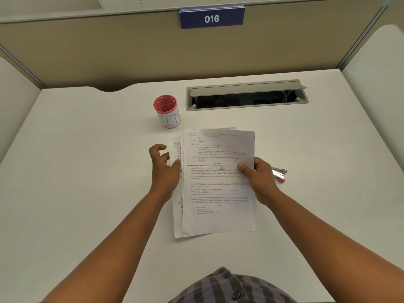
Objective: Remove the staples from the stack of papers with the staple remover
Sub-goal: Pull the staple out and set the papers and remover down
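Note:
A stack of printed papers (218, 184) lies at the middle of the white desk (87, 171), its sheets fanned slightly so that lower pages stick out on the left. My right hand (258, 178) pinches the right edge of the top sheets, thumb on the print. At the left edge, my left hand (164, 169) has its fingers spread and its thumb touching the paper, and it grips nothing. A pink and silver staple remover (279, 173) rests on the desk just right of my right hand, partly hidden behind it.
A red mesh cup with a white label reading BIN (167, 111) stands behind the papers to the left. A grey cable tray (247, 95) is open at the back right. Partition walls enclose the desk on three sides.

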### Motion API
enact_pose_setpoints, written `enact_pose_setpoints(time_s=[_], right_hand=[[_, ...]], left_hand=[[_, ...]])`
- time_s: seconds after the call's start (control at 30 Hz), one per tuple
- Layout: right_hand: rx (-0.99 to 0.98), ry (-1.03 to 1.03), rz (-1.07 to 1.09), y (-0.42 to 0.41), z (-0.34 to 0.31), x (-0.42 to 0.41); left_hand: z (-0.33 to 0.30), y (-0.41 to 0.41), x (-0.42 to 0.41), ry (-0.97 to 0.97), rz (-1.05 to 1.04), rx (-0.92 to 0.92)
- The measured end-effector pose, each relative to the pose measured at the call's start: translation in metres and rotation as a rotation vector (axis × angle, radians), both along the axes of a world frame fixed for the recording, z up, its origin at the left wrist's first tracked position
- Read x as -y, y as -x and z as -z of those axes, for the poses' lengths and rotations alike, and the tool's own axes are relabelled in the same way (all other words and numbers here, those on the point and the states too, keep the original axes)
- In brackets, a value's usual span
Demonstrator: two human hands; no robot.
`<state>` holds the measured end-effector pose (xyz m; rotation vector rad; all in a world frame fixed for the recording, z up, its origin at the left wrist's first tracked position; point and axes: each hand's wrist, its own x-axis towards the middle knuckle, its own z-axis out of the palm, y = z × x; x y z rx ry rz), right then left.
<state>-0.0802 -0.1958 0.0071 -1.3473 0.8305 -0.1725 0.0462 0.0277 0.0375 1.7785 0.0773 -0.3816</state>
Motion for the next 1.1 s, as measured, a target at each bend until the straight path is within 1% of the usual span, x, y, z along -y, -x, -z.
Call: enact_pose_setpoints(time_s=[0.13,0.17,0.27,0.33,0.43,0.6,0.8,0.93,1.1], right_hand=[[-0.032,-0.001,-0.01,0.006,0.007,0.0],[-0.041,0.005,-0.015,0.007,0.007,0.0],[-0.05,0.011,-0.021,0.01,0.01,0.001],[-0.048,0.017,-0.027,0.011,0.013,0.002],[-0.064,0.024,-0.027,0.012,0.016,0.003],[-0.091,0.058,-0.03,0.013,0.019,0.002],[-0.12,0.171,-0.034,0.016,0.017,-0.003],[-0.125,0.172,-0.057,0.018,0.018,-0.002],[-0.109,0.172,0.006,0.021,0.02,0.001]], left_hand=[[0.009,0.001,0.0,-0.081,0.028,0.052],[0.011,0.0,0.0,-0.067,0.023,0.032],[0.013,-0.002,0.003,0.009,-0.003,-0.12],[0.014,-0.002,0.003,0.023,0.012,-0.178],[0.019,-0.002,0.001,-0.009,0.044,-0.175],[0.019,-0.001,0.002,-0.022,0.015,-0.184],[0.019,-0.001,0.003,-0.039,-0.026,-0.189],[0.018,-0.002,0.003,-0.064,-0.036,-0.187],[0.019,-0.004,0.002,-0.049,-0.057,-0.203]])
